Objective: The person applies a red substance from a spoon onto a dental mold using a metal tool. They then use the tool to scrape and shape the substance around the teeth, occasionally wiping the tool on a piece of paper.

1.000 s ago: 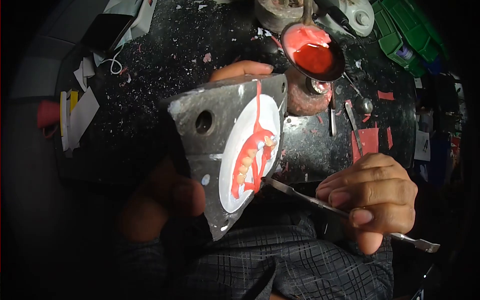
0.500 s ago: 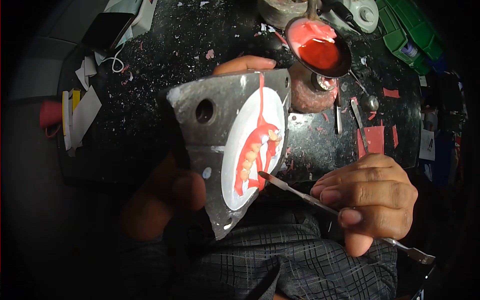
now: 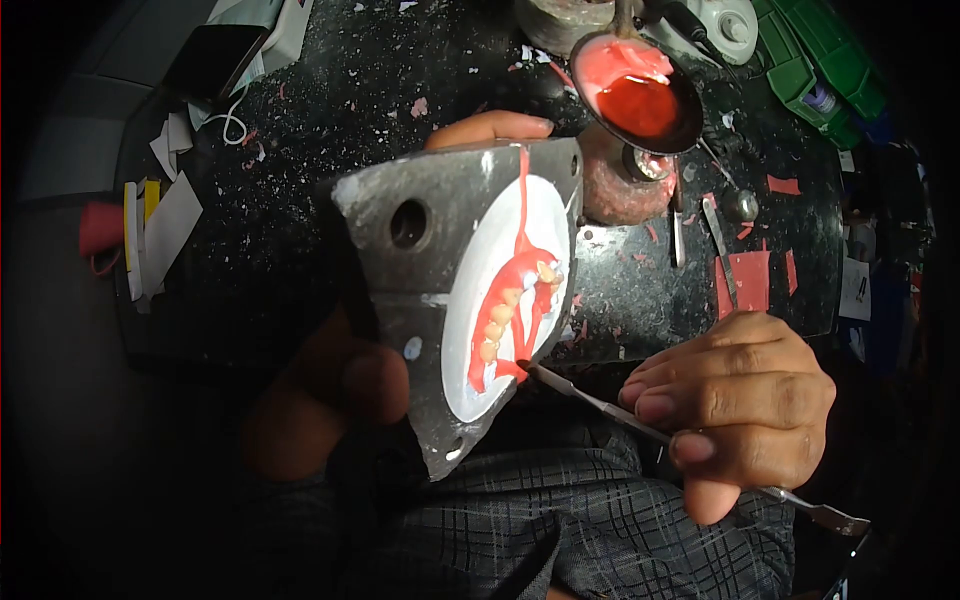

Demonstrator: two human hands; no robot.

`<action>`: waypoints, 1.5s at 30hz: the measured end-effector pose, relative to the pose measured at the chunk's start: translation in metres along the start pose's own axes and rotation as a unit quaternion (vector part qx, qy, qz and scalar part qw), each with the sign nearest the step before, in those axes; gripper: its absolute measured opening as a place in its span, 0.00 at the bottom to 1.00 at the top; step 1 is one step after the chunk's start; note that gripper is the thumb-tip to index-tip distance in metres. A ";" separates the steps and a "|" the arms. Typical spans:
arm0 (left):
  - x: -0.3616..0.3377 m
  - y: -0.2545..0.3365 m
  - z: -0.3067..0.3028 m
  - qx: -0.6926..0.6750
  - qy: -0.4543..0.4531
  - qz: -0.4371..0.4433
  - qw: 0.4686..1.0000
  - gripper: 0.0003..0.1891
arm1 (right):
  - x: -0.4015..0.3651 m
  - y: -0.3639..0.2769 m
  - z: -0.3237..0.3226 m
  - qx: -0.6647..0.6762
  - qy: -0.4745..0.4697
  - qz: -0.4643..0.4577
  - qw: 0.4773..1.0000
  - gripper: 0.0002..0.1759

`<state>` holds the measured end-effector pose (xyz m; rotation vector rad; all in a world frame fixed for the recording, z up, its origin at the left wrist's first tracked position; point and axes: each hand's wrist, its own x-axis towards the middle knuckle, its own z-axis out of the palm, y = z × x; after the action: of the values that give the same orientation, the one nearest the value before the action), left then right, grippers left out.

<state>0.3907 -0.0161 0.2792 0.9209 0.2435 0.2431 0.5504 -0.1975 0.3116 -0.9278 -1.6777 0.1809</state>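
Observation:
A dark metal flask plate is tilted on edge, with an oval of white plaster facing right. On the plaster sit red wax strips and a row of tooth shapes. My left hand grips the plate from the left, thumb in front and a finger over the top edge. My right hand is closed round a thin metal wax tool. The tool's dark tip is at the lower right end of the red wax, by the plaster's edge.
A ladle with melted red wax rests over a round burner. Pink wax sheet, a knife and scraps lie on the black table. Green bins stand at upper right, papers at left.
The tool tip has moved a little down along the red wax, towards the plaster's lower right edge. My right fingers have shifted slightly; the plate is almost unmoved.

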 end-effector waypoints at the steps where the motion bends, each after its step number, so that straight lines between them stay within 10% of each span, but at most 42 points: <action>1: 0.000 0.000 0.000 -0.001 0.006 0.006 1.000 0.84 | 0.000 0.000 -0.001 0.003 -0.005 -0.001 1.000 0.21; 8: -0.002 0.000 0.001 0.004 0.006 0.022 1.000 0.82 | 0.000 0.002 -0.001 -0.001 0.013 -0.007 1.000 0.22; 14: 0.001 0.015 -0.005 -0.035 -0.060 0.016 0.997 0.80 | 0.000 0.014 -0.015 -0.154 0.307 0.070 0.937 0.13; 17: 0.001 0.012 -0.013 -0.073 -0.100 -0.019 0.992 0.79 | -0.002 0.020 -0.026 -0.211 0.311 0.140 0.916 0.10; 20: 0.010 -0.009 -0.021 -0.249 -0.272 0.153 0.917 0.73 | 0.001 0.022 -0.023 -0.237 0.311 0.160 0.906 0.09; 21: -0.015 -0.007 -0.017 -0.213 -0.056 0.116 0.968 0.72 | 0.001 0.022 -0.023 -0.237 0.312 0.157 0.906 0.09; 25: -0.012 -0.004 -0.020 -0.298 -0.155 0.107 0.936 0.69 | -0.001 0.025 -0.025 -0.217 0.300 0.151 0.917 0.08; 45: -0.013 -0.018 -0.028 -0.382 -0.084 0.049 0.919 0.54 | -0.003 0.019 -0.027 -0.193 0.288 0.129 0.929 0.09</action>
<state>0.3719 -0.0095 0.2500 0.1701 -0.0653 0.3176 0.5832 -0.1952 0.3079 -1.3464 -1.0537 -0.2420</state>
